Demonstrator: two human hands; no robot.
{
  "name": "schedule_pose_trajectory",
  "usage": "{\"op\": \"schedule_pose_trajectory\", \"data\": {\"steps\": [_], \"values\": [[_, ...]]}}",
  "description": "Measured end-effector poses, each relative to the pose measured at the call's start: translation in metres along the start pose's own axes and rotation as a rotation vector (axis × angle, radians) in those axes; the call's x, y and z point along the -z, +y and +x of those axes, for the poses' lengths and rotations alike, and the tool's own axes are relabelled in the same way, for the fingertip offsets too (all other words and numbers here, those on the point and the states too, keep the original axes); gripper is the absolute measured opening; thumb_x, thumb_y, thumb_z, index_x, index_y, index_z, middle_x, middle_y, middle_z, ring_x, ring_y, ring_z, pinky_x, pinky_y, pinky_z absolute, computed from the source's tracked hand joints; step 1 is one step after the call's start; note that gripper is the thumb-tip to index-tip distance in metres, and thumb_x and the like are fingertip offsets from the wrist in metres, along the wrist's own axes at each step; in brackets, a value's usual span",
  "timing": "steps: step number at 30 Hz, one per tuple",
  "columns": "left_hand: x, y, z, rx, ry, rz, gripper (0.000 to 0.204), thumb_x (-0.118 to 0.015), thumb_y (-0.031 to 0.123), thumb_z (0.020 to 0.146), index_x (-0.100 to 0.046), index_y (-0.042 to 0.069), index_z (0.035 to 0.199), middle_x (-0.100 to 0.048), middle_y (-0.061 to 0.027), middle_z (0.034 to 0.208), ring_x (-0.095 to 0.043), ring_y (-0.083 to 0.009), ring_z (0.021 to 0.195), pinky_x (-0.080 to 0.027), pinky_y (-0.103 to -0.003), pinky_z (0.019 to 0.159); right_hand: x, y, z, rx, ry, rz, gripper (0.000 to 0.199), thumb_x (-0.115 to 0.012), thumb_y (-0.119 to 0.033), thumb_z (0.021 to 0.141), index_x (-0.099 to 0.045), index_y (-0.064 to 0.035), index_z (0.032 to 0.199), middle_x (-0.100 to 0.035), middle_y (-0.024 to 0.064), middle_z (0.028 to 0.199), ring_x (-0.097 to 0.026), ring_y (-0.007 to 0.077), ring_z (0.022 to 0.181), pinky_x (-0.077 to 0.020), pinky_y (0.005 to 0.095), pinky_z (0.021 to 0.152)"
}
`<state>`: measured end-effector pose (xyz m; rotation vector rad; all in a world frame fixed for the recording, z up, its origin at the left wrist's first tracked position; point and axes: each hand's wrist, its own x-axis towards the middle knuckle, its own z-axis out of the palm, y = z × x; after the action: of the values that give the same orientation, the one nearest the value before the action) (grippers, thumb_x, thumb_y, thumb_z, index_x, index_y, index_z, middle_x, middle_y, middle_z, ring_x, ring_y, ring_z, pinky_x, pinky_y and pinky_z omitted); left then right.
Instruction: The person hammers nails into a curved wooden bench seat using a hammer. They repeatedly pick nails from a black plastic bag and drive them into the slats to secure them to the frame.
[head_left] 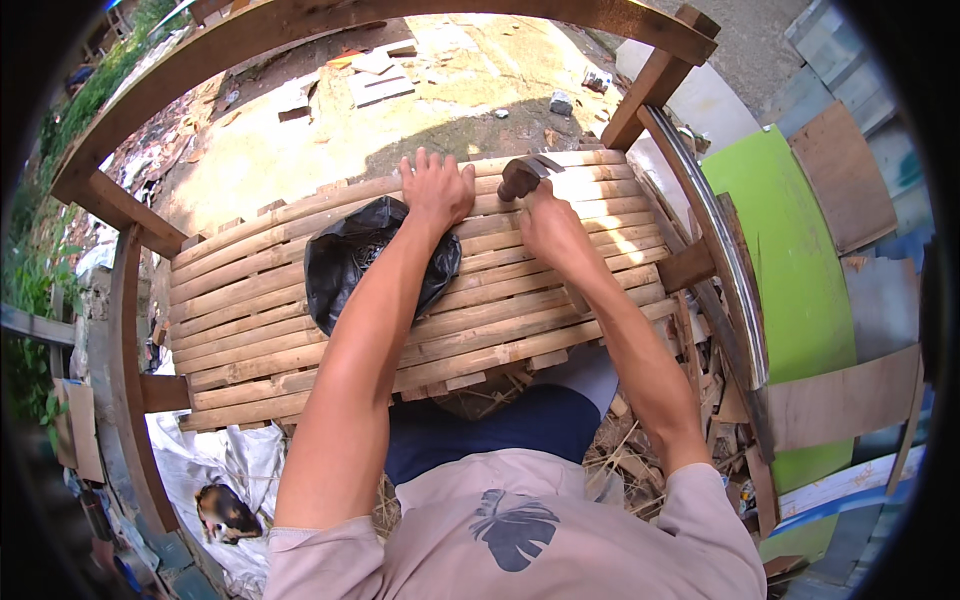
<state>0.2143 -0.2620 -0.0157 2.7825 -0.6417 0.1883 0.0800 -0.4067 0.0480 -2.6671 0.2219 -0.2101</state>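
Note:
A claw hammer (522, 178) is gripped in my right hand (552, 228), its head raised just above the far slats of a bamboo slat platform (250, 345). Its handle runs back under my right forearm. My left hand (438, 190) lies on the far slats to the left of the hammer, fingers stretched out toward the far edge. Whether anything small lies under that palm is hidden. Beneath my left forearm an open black plastic bag (325, 265) rests on the slats. Inside it are small dark pieces that look like nails (370, 252), partly covered by my arm.
A wooden frame (290, 38) rises around the platform's far side and both ends. At the right lean a green panel (790, 290) and a curved metal strip (735, 270). A cat (228, 513) lies on white sheeting (205, 460) at the lower left. Scraps (380, 85) litter the ground beyond.

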Motion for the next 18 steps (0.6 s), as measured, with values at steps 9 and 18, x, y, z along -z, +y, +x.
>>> {"op": "schedule_pose_trajectory", "data": {"steps": [9,18], "values": [[0.005,-0.006,0.001,0.022,-0.019,-0.002,0.058,-0.034,0.045,0.102,-0.059,0.001,0.131,-0.052,-0.0207,0.144,-0.033,-0.0367,0.145,-0.015,-0.057,0.120,0.028,-0.032,0.002,-0.018,0.289,0.145,0.033,-0.053,-0.015,0.092,-0.045,0.0120,0.109,-0.063,0.0354,0.076,-0.064,0.0529,0.073,-0.0516,0.0594,0.069],[0.005,-0.013,-0.001,0.033,-0.023,-0.003,0.057,-0.035,0.044,0.102,-0.059,0.001,0.131,-0.054,-0.0215,0.142,-0.034,-0.0371,0.145,-0.016,-0.058,0.119,0.070,-0.052,0.009,-0.136,0.151,0.184,0.034,-0.052,-0.017,0.091,-0.051,0.0111,0.110,-0.065,0.0370,0.090,-0.065,0.0514,0.089,-0.0519,0.0572,0.081]]}}
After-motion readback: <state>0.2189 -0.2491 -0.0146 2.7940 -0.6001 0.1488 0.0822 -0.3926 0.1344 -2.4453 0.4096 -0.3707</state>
